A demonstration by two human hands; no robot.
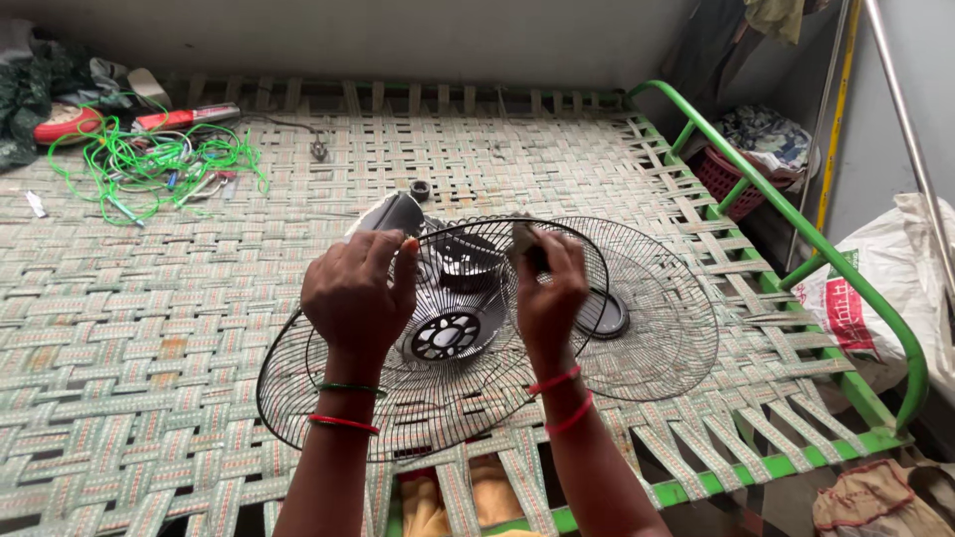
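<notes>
Head view, fan guard [398, 398]: black wire grille tilted up off the woven cot [149, 328]; likely light, springy, bendable.
Left hand [358, 293]: closed on the guard's upper rim.
Right hand [547, 288]: pinching a small grey piece [521, 239] at the rim.
Second grille [667, 318]: flat behind.
Hold: outer rim, judged stiffest.

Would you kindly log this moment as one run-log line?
left hand: grips fan guard rim | right hand: pinches small dark piece at rim | second guard: flat on woven cot

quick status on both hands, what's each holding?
Left hand: closed on the rim of the black wire fan guard, tilted up off the woven cot.
Right hand: closed on a small dark piece, too hidden to identify.
</notes>
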